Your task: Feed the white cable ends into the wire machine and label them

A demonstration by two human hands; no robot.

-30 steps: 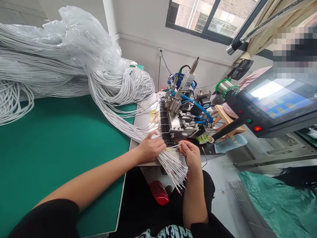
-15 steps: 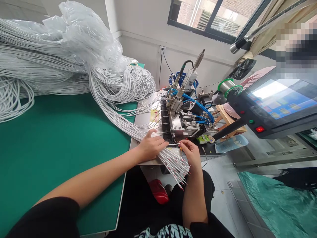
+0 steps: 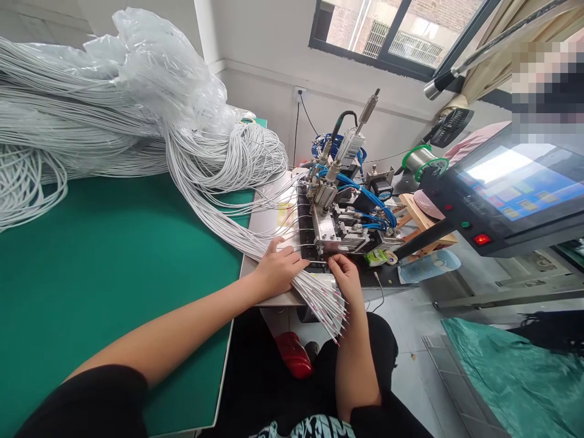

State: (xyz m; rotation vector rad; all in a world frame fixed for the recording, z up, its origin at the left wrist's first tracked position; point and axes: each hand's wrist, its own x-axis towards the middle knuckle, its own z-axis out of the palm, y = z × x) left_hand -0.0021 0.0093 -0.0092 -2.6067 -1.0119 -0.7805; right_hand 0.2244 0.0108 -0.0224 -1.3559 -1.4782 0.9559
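Nearest: free ends of the white bundle (image 3: pixel 322 298), fanned out past the table edge, red marks near the tips. Left hand (image 3: pixel 280 271) curled over the bundle just behind the fan, fingertips by one single wire (image 3: pixel 318 263). Underside hidden, so can't tell how firmly closed. Right hand (image 3: pixel 345 277) narrow, thumb and finger pinched at the tip end of that wire. Wire roughly straight between both hands, at the near end of the black rail (image 3: pixel 305 210), in front of the machine (image 3: pixel 326 219).

Handling, by judgement: light per wire, springy, soft enough to bend, probably a bit slick in the jacket. Likely awkward as a bundle: heavier, prone to fanning and snagging. Best to take a single wire just behind the tip and steady further back; go easy on the tip, likely the fragile bit. Best to hold the bundle behind the fan, with a loose palm.

Further out: more wires running over the pale plate (image 3: pixel 267 213) to the rail. To the right, screen (image 3: pixel 524 176) on its arm, green-rimmed spool (image 3: pixel 417 161) beyond. On the far side of the green mat (image 3: pixel 182 243), big coils (image 3: pixel 246 155) partly under clear plastic (image 3: pixel 159 61). Beyond all that, window (image 3: pixel 387 36) in the wall.
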